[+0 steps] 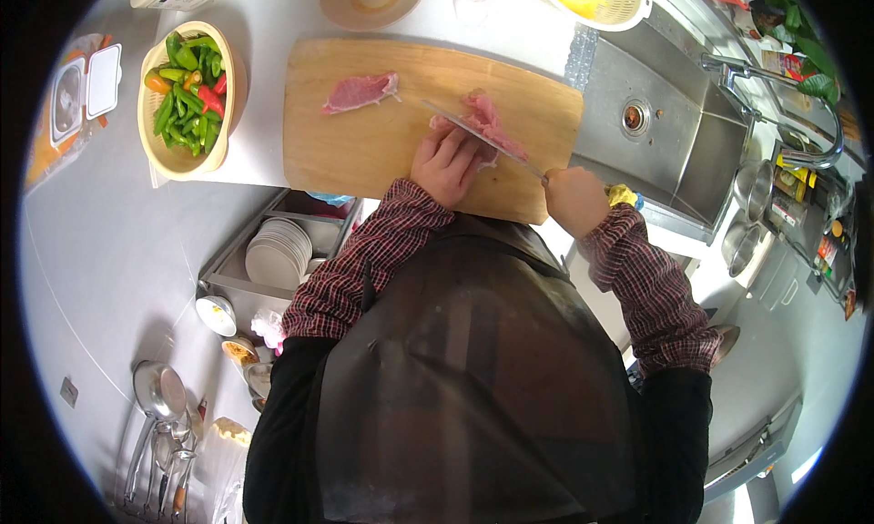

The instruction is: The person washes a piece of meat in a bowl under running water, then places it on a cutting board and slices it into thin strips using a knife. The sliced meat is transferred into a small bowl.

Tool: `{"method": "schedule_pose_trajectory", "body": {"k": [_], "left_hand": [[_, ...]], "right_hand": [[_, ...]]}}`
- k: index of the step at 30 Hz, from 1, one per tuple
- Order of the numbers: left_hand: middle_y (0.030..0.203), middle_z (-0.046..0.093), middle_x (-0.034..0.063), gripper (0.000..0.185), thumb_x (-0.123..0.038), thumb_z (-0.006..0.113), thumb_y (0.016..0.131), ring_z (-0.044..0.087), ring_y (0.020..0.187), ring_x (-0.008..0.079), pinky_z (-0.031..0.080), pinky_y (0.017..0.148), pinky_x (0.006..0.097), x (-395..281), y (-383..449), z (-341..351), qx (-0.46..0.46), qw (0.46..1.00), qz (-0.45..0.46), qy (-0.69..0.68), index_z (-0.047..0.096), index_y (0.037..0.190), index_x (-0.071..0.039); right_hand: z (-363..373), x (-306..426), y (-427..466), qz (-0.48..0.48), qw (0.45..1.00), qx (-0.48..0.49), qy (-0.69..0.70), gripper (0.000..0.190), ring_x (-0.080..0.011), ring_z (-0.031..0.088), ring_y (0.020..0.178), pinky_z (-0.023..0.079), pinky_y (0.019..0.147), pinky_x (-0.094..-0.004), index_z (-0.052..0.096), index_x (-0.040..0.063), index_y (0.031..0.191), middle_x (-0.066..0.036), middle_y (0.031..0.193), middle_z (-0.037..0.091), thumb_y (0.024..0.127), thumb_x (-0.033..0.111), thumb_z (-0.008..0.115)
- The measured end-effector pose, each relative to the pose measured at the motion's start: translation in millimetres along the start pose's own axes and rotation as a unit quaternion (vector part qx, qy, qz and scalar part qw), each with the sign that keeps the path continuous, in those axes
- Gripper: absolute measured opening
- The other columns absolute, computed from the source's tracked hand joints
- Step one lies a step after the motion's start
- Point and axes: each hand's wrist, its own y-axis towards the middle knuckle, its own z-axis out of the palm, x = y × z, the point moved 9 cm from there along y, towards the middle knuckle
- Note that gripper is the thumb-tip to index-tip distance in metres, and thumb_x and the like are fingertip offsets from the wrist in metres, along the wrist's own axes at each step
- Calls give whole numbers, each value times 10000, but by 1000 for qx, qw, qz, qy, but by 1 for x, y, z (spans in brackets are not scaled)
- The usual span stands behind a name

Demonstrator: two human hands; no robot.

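Note:
On a wooden cutting board (341, 148) my right hand (577, 199) grips a kitchen knife (495, 143) near the board's right edge. Its blade slants up to the left, lying across a piece of raw meat (486, 114). My left hand (444, 165) rests just on the near side of the blade with curled fingers holding the meat down. Fingers and blade hide part of that piece. A separate slab of pink raw meat (362, 92) with a pale edge lies flat on the board's left half.
A basket (145, 107) of green and red peppers stands left of the board. Behind the board are a bowl (334, 1) and a colander (625, 15) of yellow food. To the right lies a steel sink (608, 66) with a faucet (744, 66). Stacked plates (276, 254) sit in an open drawer below.

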Motion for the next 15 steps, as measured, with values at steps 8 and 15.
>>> {"method": "schedule_pose_trajectory", "body": {"k": [8,15], "left_hand": [[1140,591,119,328,-140,729,739,541,1068,354,467,897,422,2,0,2,-11,1000,0,-18,662,1052,-65],[1128,591,119,325,-129,719,747,542,1068,338,460,905,416,-8,-2,-8,-6,1000,10,2,660,1059,-61]], "right_hand": [[9,40,42,-71,997,7,-8,203,-361,680,757,555,662,-450,699,3,800,-223,780,669,806,126,537],[9,-22,-2,33,998,3,62,230,-392,657,702,538,641,-471,676,-3,783,-239,728,644,844,186,560]]}}
